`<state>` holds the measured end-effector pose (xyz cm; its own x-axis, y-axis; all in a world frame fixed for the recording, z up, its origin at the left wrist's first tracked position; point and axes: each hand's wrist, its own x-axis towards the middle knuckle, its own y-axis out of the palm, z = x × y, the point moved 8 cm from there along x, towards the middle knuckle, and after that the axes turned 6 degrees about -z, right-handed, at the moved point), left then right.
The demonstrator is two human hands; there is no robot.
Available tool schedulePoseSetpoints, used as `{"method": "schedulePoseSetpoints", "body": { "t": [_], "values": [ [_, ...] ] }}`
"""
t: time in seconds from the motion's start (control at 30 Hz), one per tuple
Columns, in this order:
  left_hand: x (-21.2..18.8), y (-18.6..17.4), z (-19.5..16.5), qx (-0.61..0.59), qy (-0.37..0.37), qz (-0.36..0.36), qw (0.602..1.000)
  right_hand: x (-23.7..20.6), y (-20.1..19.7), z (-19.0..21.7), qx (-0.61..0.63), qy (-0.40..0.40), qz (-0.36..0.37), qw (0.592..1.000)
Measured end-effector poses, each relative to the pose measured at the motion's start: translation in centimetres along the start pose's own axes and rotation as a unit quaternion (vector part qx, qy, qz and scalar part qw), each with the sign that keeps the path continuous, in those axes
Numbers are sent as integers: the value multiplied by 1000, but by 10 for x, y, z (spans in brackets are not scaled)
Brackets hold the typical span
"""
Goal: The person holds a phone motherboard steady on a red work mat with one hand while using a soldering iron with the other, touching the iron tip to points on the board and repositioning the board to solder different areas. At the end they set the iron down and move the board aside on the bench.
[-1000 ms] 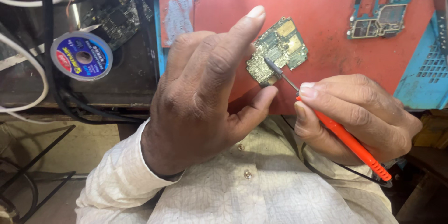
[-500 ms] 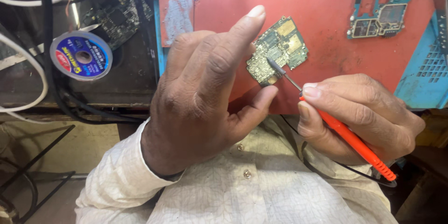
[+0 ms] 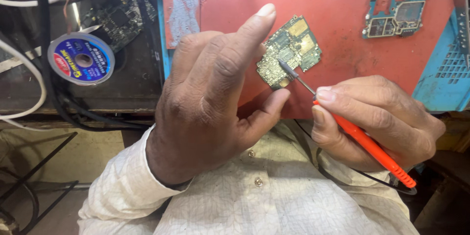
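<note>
My left hand [image 3: 210, 98] pinches the green circuit board [image 3: 290, 51]; my right hand [image 3: 377, 120] grips the orange probe [image 3: 364, 142], tip touching board.

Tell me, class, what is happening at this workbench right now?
A person in a white shirt holds a small green circuit board between the left hand thumb and forefinger, above a red mat. The right hand grips an orange-handled probe, its metal tip touching the board. Another board lies on the mat to the right, and a blue-labelled spool sits on the dark bench to the left.
</note>
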<state>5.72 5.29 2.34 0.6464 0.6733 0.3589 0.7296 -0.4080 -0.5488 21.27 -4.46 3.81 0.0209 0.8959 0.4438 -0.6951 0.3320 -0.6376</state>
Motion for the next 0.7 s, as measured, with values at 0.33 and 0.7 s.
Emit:
{"method": "schedulePoseSetpoints", "body": {
  "t": [0.33,0.7],
  "values": [
    [-1,-1,1,-1,-1,2,1000,-3,0,-3,2,2,-12,1000],
    [-2,0,0,3,1,6,1000,2,0,0,1,3,-10,1000]
  ]
}}
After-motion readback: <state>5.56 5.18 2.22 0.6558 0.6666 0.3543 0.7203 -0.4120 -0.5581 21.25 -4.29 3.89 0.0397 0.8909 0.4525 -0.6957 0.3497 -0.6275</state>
